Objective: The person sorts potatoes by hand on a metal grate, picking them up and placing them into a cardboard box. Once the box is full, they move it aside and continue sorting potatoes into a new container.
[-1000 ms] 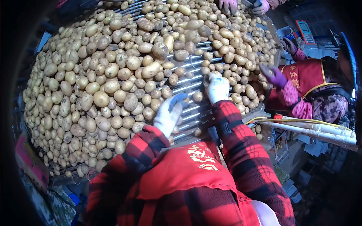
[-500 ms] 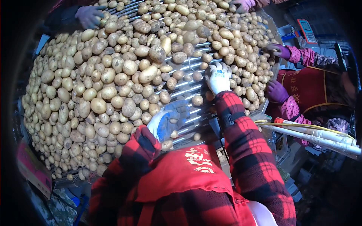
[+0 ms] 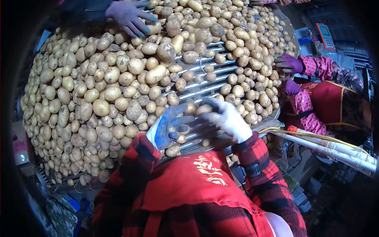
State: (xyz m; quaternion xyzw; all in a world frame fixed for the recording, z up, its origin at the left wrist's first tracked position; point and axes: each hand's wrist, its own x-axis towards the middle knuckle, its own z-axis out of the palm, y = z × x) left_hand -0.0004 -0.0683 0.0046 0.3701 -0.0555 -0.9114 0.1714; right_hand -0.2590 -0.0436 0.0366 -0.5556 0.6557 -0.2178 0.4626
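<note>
Potatoes [image 3: 112,93] of many sizes are heaped on a slatted metal rack [image 3: 205,85], whose bars show in the middle. Low over the bars, in a blue and white glove, is my left hand [image 3: 167,126], its fingers curled around a small potato [image 3: 173,127]. My right hand [image 3: 227,118], in a white glove with dark fingertips, is blurred by motion just to its right. A brownish potato [image 3: 203,109] lies at its fingertips, between the two hands.
A co-worker's gloved hand [image 3: 132,17] reaches over the heap at the top left. Another co-worker's purple gloves [image 3: 290,64] are at the right edge. White poles [image 3: 327,148] stick out at the right. A pink box [image 3: 20,146] stands at the left.
My right hand has moved left and towards me, close to my left hand. The co-worker's hand at the top left has come further right over the potatoes. The view has shifted slightly.
</note>
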